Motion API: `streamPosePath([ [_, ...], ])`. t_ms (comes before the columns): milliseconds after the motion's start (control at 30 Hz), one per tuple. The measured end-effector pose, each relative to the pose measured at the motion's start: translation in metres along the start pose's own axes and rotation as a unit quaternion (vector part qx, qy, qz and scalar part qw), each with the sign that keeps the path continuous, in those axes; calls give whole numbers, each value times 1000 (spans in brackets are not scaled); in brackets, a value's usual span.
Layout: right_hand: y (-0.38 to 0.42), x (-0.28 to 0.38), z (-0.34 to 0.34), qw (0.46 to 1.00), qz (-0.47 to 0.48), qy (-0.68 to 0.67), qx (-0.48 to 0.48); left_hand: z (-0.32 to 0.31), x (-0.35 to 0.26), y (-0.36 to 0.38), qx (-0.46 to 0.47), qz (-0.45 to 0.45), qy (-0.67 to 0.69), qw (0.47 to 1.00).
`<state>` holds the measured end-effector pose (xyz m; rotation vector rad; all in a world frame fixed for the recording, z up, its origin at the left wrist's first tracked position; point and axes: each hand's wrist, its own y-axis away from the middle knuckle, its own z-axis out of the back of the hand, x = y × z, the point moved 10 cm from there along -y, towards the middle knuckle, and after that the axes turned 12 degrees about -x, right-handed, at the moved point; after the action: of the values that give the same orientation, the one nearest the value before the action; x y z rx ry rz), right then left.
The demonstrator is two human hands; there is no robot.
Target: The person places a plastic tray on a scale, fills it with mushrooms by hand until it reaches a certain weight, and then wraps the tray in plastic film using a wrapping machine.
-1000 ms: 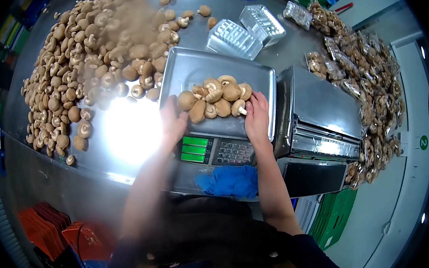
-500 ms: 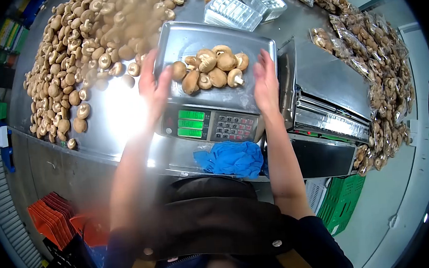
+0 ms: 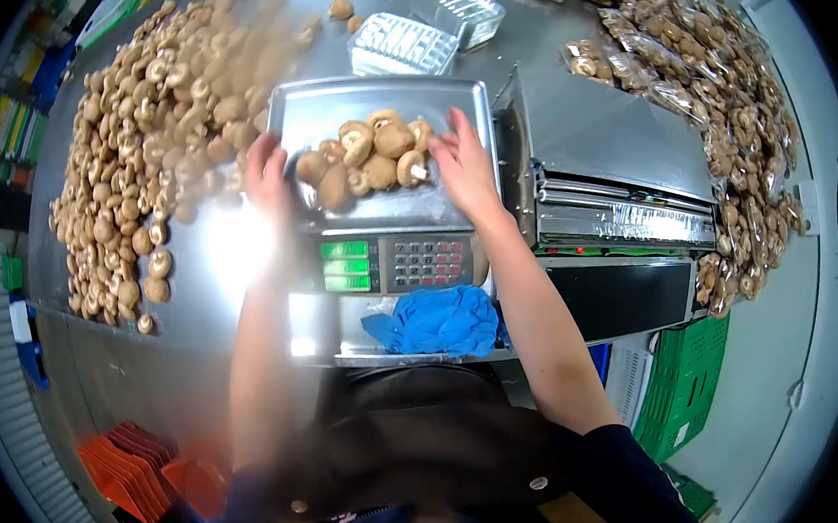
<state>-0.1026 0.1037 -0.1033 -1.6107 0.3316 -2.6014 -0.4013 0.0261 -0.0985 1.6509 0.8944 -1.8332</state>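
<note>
Brown-capped mushrooms [image 3: 381, 172] lie grouped in a clear plastic tray [image 3: 323, 208], whose edges show only faintly, on the steel pan [image 3: 482, 213] of a weighing scale. My left hand [image 3: 266, 180], partly blurred, has its fingers bent in at the tray's left side. At the right side, my right hand [image 3: 466, 169] curls its fingers against the tray, close to the mushrooms. Below the pan are the scale's green displays [image 3: 346, 267] and its keypad [image 3: 429, 263].
Loose mushrooms [image 3: 112, 186] form a large heap on the left. Clear trays [image 3: 404, 44] lie behind the scale. A blue cloth [image 3: 438, 321] is in front of it. To the right stand a steel wrapping machine [image 3: 615, 151] and many bagged mushrooms [image 3: 742, 161].
Both hands have closed in from beside the tray to its sides, fingers bending inward. The whole view has shifted, with the scale now further left and slightly lower.
</note>
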Motion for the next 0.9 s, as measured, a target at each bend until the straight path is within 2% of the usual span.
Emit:
streamPosePath([
  [33, 1, -13, 4, 998, -41, 30, 39, 9, -3, 3, 44, -18, -100, 994],
  [67, 6, -26, 7, 991, -84, 61, 80, 13, 15, 8, 102, 109, -202, 968],
  [100, 9, -22, 4, 992, -60, 47, 97, 4, 20, 17, 152, 146, -176, 962],
  [133, 12, -15, -2, 992, -35, 34, 115, -8, 20, 30, 241, 170, -179, 938],
  [167, 12, -16, -5, 987, -36, 89, 128, -11, 18, 31, 235, 153, -186, 942],
  [267, 9, -18, -5, 989, -72, 42, 119, -9, 31, 25, 210, 61, -242, 945],
  [300, 8, -11, 1, 990, -43, 68, 115, -4, 42, 23, 190, 89, -180, 961],
  [333, 9, -5, 11, 989, -19, 98, 110, -8, 23, 32, 170, 119, -159, 965],
  [367, 9, 8, 32, 992, 0, 89, 85, -17, -1, 42, 217, 99, -91, 967],
  [433, 7, 36, 79, 997, 41, 62, 34, -37, -34, 53, 235, 110, -112, 959],
  [533, 0, 31, 149, 999, 19, -23, 32, -91, -85, 83, 254, 102, -63, 960],
  [600, -8, 6, 195, 997, -41, -51, 47, -142, -96, 109, 308, 81, -50, 947],
  [733, -36, -64, 303, 995, -95, -19, 36, -260, -92, 180, 379, 91, -34, 920],
  [800, -51, -100, 353, 990, -129, 48, 25, -313, -95, 207, 386, 24, -104, 916],
  [900, -73, -141, 403, 987, -146, 54, 40, -379, -79, 240, 416, 24, -129, 900],
])
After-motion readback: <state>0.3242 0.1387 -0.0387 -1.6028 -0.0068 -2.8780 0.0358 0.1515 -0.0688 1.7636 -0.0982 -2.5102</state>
